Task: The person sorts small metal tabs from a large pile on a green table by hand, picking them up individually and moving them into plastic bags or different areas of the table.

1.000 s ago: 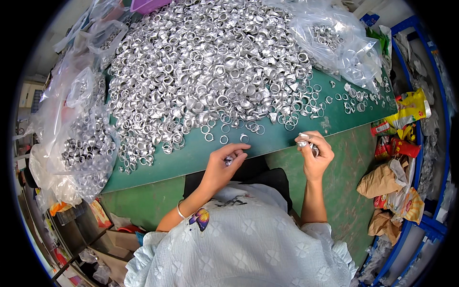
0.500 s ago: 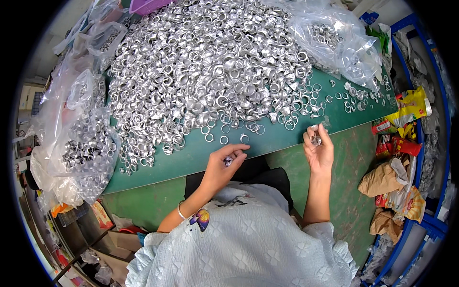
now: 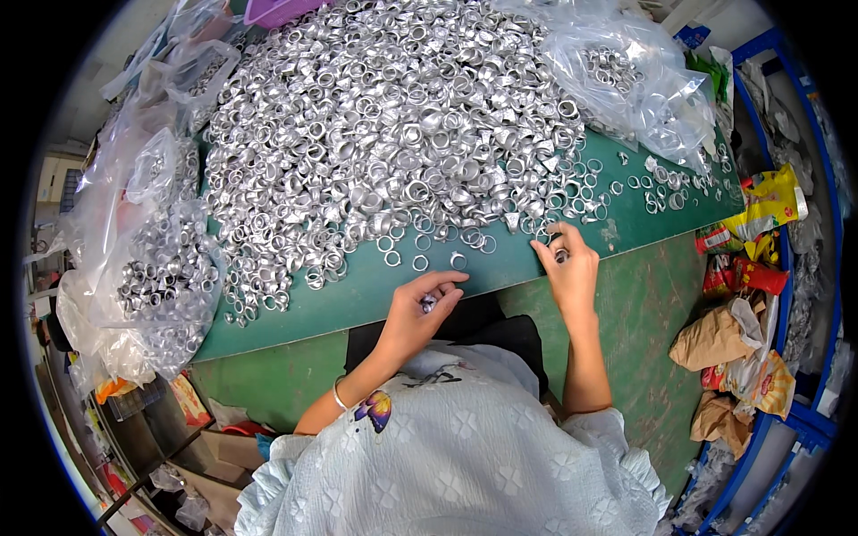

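A broad heap of silver-coloured metal rings (image 3: 384, 134) covers much of the green table (image 3: 500, 268). My left hand (image 3: 418, 302) hovers at the table's near edge, its fingers curled around a few rings (image 3: 429, 304). Just in front of it a single ring (image 3: 458, 260) lies loose. My right hand (image 3: 568, 268) is at the heap's near right fringe, with thumb and forefinger reaching to the rings there (image 3: 539, 228). A ring (image 3: 561, 255) shows inside its curled fingers. Whether the fingertips grip another ring, I cannot make out.
Clear plastic bags of rings stand at the left (image 3: 170, 268) and far right (image 3: 626, 80) of the table. A purple basket (image 3: 277, 11) sits at the back. On the right, blue shelving (image 3: 809, 420) holds snack packets (image 3: 770, 198) and brown paper bags (image 3: 715, 344).
My right hand has moved left from beside the table's right edge to the fringe of the heap, and its palm has turned down. My left hand stays nearly where it was.
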Available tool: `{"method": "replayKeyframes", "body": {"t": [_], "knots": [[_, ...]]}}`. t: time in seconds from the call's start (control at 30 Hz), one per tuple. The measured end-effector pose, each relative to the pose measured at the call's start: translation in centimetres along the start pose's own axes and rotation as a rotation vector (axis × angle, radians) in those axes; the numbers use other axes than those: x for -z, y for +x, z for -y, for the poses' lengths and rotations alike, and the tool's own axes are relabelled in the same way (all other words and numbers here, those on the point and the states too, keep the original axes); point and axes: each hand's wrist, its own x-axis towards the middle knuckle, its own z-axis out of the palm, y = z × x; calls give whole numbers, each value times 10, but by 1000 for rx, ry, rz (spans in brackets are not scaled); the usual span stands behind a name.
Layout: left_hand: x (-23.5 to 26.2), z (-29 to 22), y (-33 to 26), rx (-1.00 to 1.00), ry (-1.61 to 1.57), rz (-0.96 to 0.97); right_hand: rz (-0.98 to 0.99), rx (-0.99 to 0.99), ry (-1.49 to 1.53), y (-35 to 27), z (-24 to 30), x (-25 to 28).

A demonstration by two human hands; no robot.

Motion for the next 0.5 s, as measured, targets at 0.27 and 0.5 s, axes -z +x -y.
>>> {"method": "replayKeyframes", "body": {"t": [0.27, 0.5], "knots": [[-5, -4, 4, -37, -13, 25, 57, -123, 328, -3, 3, 6], [-6, -8, 6, -52, -6, 44, 66, 57, -198, 0, 9, 2]]}}
